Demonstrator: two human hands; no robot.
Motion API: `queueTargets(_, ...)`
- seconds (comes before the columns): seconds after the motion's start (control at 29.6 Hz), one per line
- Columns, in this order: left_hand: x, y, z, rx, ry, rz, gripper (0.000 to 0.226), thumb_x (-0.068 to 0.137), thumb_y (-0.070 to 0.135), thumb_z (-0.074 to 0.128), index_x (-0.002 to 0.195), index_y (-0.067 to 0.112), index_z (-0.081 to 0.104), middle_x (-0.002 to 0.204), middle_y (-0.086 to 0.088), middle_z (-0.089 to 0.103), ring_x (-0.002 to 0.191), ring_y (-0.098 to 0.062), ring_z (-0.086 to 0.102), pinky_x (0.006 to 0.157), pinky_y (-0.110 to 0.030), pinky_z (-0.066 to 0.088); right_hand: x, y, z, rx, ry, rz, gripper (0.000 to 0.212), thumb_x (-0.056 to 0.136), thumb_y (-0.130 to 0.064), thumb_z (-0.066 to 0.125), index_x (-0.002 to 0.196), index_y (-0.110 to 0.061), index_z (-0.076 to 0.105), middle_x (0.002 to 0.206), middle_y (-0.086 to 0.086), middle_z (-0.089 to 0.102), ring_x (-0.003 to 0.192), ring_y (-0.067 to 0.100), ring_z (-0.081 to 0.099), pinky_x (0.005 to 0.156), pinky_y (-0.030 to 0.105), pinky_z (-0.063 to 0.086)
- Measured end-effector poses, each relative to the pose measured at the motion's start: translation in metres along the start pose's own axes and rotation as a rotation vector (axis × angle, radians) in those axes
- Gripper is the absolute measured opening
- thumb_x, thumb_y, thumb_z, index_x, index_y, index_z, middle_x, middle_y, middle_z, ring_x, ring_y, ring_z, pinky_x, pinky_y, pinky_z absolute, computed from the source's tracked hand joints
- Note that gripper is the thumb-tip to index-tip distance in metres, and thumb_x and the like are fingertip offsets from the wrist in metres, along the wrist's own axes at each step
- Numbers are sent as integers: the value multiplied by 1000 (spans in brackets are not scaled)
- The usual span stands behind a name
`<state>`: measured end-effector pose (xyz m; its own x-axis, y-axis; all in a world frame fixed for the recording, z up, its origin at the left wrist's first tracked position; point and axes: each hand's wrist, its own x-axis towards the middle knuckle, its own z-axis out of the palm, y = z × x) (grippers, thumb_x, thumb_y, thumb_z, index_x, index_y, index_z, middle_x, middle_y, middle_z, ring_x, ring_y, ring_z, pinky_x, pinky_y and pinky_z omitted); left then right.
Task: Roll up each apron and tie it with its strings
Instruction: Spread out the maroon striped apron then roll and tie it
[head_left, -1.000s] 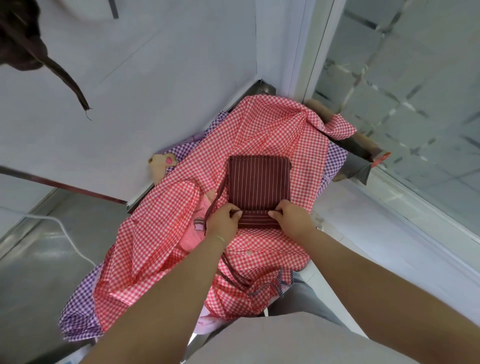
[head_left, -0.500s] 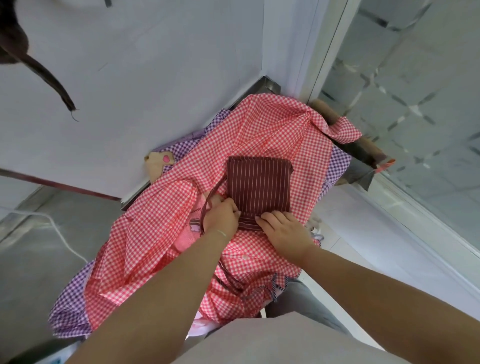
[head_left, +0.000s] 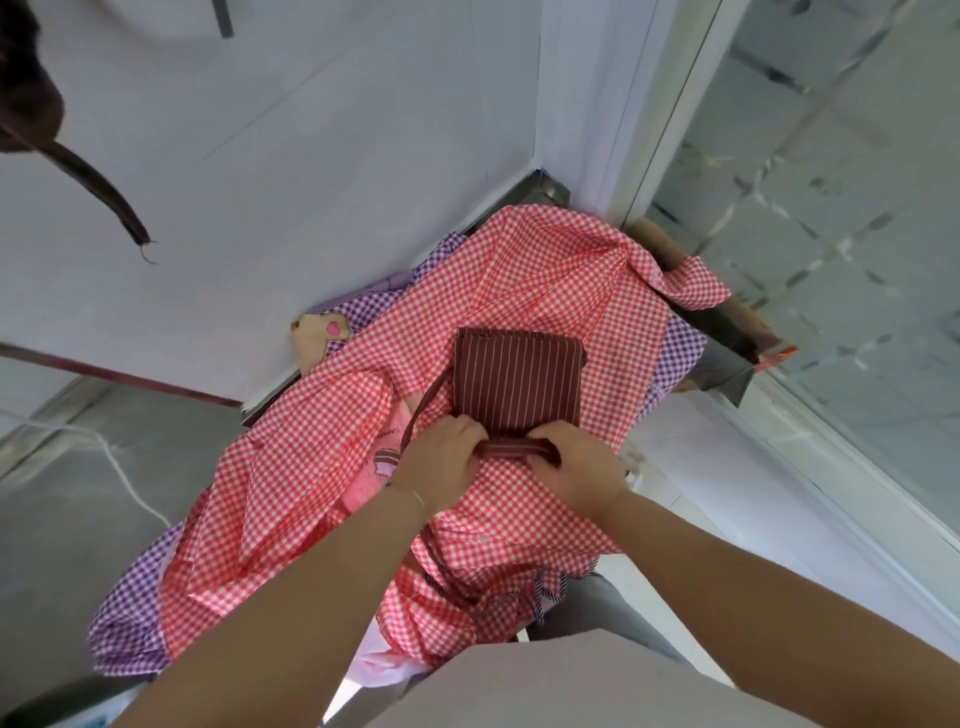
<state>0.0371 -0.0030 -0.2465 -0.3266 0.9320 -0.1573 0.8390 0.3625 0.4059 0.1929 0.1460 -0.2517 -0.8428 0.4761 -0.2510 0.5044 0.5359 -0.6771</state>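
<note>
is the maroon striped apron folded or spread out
Folded: the maroon striped apron is a compact rectangle, both hands rolling its near edge.

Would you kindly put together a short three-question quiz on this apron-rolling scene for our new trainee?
1. True or false: the maroon striped apron lies on the red checked cloth.
2. Which edge of the apron do the left hand and right hand grip? A) near B) far
3. Fill in: a dark ____ loops beside the left hand.

Key: 1 true; 2 A; 3 string.
</note>
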Motion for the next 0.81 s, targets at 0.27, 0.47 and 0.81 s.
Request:
queueTargets(0.27,45,-10,-31,-559,-97,-659,19,85,25,72,97,14,62,104,-1,61,104,-23,58,91,-33,46,35,6,-26,294,-124,238,27,90,-29,66,113,-21,54,110,-5,56,100,12,54,91,31,45)
queueTargets(0.47,47,0,-17,-510,29,-807,16,86,26,70,96,15,65,111,-3,64,110,-24,58,91,-30,43,15,11,-5,-473,86,-309,26,88,-23,59,111,-11,62,115,9,59,91,25,64,59,33,55)
queueTargets(0.81,22,21,-3,305,188,-65,24,77,11,64,100,17,66,103,-1,61,94,-22,59,76,-38,55,27,7,-7,-681,-48,-332,32,78,-24,72,103,-6,68,104,12,64,88,24,64,69,35,56)
